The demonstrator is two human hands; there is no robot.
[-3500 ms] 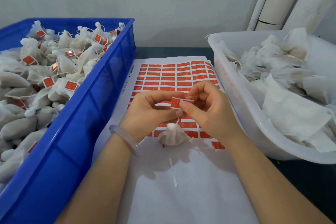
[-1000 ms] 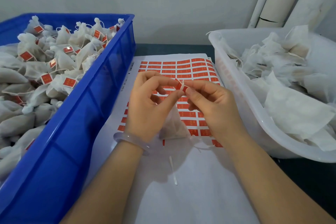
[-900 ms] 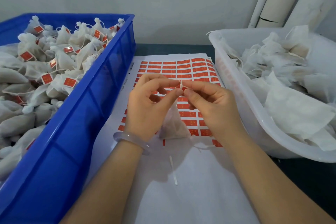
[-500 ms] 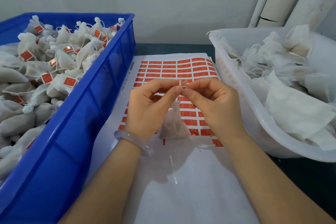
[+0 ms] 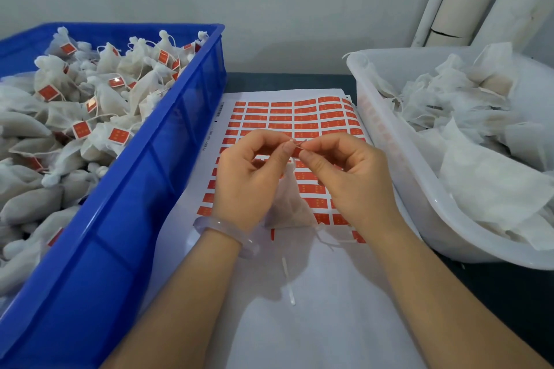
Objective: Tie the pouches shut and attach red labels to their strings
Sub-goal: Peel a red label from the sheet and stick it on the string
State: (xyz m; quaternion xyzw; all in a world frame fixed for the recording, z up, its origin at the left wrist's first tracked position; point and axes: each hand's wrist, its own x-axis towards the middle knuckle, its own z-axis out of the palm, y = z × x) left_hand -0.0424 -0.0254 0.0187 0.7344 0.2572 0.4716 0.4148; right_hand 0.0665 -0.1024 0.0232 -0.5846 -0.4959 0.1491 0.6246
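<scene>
Currently: blue crate, left of frame, holds finished pouches. At centre, one pouch hangs beneath my left hand and right hand, both pinching the red label closed above it. Judged soft, light, flimsy; best held by the label edges.

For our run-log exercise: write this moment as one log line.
step: attaching red label | left hand: pinches red label | right hand: pinches red label | pouch: below hands, over sticker sheet
</scene>
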